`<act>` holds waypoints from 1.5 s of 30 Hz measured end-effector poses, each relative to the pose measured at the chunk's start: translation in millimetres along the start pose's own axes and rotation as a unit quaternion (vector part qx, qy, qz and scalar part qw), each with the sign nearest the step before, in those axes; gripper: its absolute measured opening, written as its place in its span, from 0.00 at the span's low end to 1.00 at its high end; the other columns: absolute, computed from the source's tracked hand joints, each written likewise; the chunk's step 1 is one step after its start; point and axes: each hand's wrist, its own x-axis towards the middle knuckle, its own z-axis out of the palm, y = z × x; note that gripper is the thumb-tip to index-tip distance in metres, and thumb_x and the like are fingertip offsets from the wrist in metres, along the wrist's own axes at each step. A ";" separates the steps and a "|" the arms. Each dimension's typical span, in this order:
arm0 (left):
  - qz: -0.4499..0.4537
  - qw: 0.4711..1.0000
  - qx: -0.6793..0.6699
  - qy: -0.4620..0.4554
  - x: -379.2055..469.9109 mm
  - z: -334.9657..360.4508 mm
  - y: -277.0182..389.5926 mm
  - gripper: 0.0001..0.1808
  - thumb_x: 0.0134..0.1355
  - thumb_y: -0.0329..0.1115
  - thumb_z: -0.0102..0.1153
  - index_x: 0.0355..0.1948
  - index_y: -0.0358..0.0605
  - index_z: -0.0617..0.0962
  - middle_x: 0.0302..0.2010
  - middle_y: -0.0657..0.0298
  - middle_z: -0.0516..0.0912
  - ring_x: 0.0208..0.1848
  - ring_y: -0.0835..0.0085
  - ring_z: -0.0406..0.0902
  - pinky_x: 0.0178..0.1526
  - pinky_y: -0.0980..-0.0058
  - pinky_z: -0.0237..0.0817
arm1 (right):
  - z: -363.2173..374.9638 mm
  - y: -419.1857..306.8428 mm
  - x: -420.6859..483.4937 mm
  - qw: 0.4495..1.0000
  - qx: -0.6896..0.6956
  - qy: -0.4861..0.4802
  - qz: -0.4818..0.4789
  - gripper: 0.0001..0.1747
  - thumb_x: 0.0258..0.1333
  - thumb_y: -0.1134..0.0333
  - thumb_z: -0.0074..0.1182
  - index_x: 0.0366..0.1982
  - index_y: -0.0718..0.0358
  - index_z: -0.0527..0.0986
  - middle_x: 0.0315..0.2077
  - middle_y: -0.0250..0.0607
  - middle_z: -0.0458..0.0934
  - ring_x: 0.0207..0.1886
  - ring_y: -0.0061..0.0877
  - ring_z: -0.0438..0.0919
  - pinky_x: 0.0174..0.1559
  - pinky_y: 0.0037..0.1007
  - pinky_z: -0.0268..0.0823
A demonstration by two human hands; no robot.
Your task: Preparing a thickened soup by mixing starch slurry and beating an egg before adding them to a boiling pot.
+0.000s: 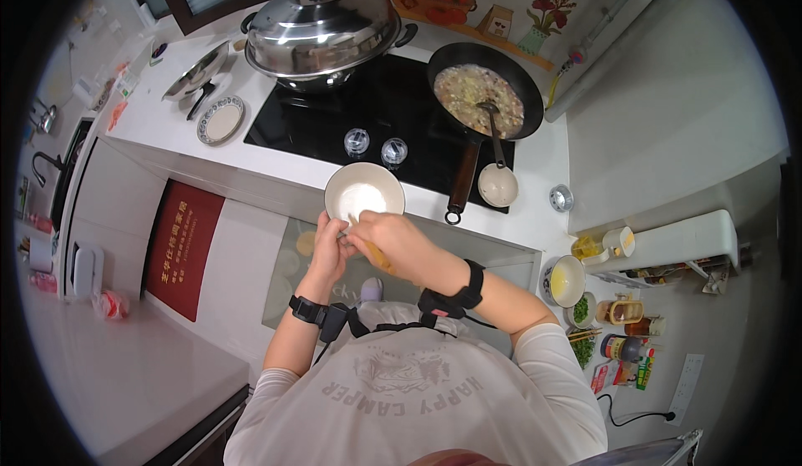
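Observation:
My left hand (331, 250) grips the near rim of a white bowl (364, 175), held just in front of the counter's edge. White, glaring contents lie in the bowl; liquid or powder, I cannot tell. My right hand (395, 240) is closed around a yellowish-brown utensil (379, 257), its tip at the bowl's near side; its exact kind is hidden by the fingers. Beyond, to the right, a black wok (532, 99) on the cooktop holds a chunky, pale soup (460, 87). A dark ladle (494, 129) rests in it, its handle reaching towards a small white ladle-shaped dish (498, 185).
A large lidded steel pot (322, 27) stands on the black induction cooktop (382, 106). The wok's wooden handle (465, 175) juts over the front edge. At left are a patterned plate (220, 120) and a pan lid (197, 74). Right lie a bowl of yellow liquid (566, 281), chopped greens (581, 309) and a sauce bottle (620, 347).

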 end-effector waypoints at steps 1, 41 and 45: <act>0.001 1.000 0.001 -0.003 1.3 1.1 5.5 0.28 0.53 0.33 0.42 0.57 0.43 0.56 0.50 0.51 0.69 0.44 0.61 0.75 0.41 0.60 0.74 | -0.4 4.3 7.2 1.000 -0.003 0.002 0.000 0.06 0.52 0.71 0.51 0.25 0.68 0.73 0.25 0.47 0.72 0.28 0.41 0.74 0.31 0.35 0.67; -0.012 0.999 -0.003 -0.037 42.6 57.5 46.4 0.32 0.54 0.38 0.44 0.59 0.40 0.54 0.52 0.49 0.65 0.49 0.56 0.72 0.46 0.58 0.72 | -92.8 15.6 -32.8 0.930 0.083 0.263 0.244 0.08 0.55 0.68 0.54 0.28 0.66 0.72 0.23 0.39 0.74 0.24 0.22 0.74 0.27 0.25 0.65; 0.021 0.999 0.005 -0.037 46.9 61.0 51.0 0.30 0.55 0.39 0.45 0.56 0.38 0.57 0.52 0.49 0.65 0.49 0.58 0.75 0.43 0.62 0.75 | -97.8 21.8 -31.5 0.930 0.074 0.260 0.250 0.10 0.56 0.66 0.53 0.25 0.65 0.71 0.18 0.37 0.72 0.21 0.20 0.71 0.24 0.22 0.62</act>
